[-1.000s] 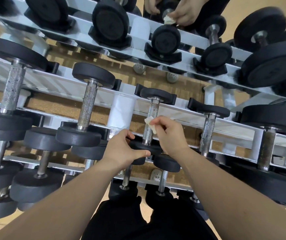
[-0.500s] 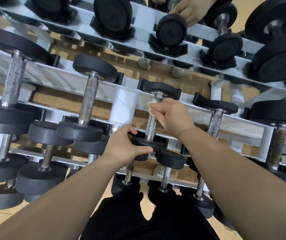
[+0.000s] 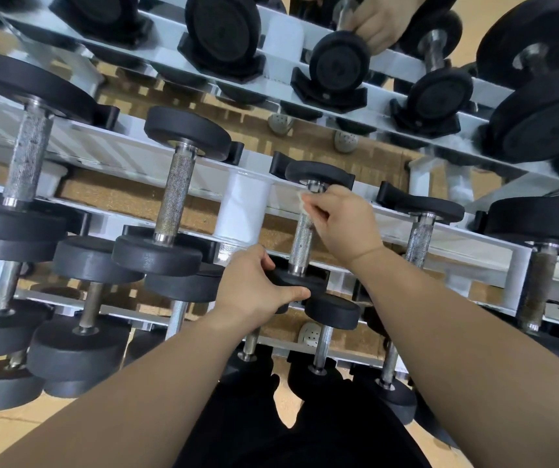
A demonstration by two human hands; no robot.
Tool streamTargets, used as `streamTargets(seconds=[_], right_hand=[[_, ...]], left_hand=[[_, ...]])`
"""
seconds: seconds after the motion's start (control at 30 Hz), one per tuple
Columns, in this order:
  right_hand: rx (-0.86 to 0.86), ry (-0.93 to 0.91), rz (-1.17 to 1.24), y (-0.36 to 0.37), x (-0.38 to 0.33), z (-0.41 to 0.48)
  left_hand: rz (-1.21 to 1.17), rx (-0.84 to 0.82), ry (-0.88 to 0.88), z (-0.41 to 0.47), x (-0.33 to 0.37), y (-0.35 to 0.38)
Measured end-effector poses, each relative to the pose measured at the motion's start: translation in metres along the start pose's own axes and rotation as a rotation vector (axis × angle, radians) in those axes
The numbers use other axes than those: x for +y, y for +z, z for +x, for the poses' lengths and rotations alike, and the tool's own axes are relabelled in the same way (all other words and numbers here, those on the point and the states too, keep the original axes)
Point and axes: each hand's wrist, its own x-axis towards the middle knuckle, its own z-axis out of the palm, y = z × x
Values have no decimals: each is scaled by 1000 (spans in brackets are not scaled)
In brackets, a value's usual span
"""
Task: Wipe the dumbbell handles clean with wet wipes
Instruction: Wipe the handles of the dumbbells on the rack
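A small dumbbell with a knurled steel handle (image 3: 301,244) and black heads lies on the middle tier of the white rack (image 3: 109,153). My right hand (image 3: 342,224) pinches a small white wet wipe (image 3: 303,199) against the far end of that handle, just under the far head (image 3: 315,172). My left hand (image 3: 254,285) grips the near black head (image 3: 300,282) of the same dumbbell, thumb under it and fingers over its top.
Larger dumbbells lie to the left (image 3: 173,204) and right (image 3: 418,234) on the same tier. More sit on the tier below (image 3: 332,309). A mirror behind the rack reflects the hands (image 3: 376,25) and dumbbells. My dark trousers (image 3: 271,423) fill the bottom centre.
My right hand has slid the wipe along the handle from its near-middle part up to the far end. My left hand has kept its grip on the near head.
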Motion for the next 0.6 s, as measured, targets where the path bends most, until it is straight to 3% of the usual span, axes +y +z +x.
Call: streamTargets(seconds=[0.2, 0.3, 0.43, 0.5, 0.6], right_hand=[[-232, -162, 57, 2, 8, -46], [-162, -163, 33, -3, 11, -33], [-31, 19, 44, -4, 6, -11], [-38, 44, 62, -2, 4, -12], [-154, -82, 28, 0, 0, -30]], left_hand=[[-37, 89, 40, -12, 6, 16], [-198, 94, 20, -11, -1, 19], [-505, 90, -149, -11, -10, 22], [-580, 86, -209, -9, -16, 22], [-603, 33, -221, -8, -17, 22]])
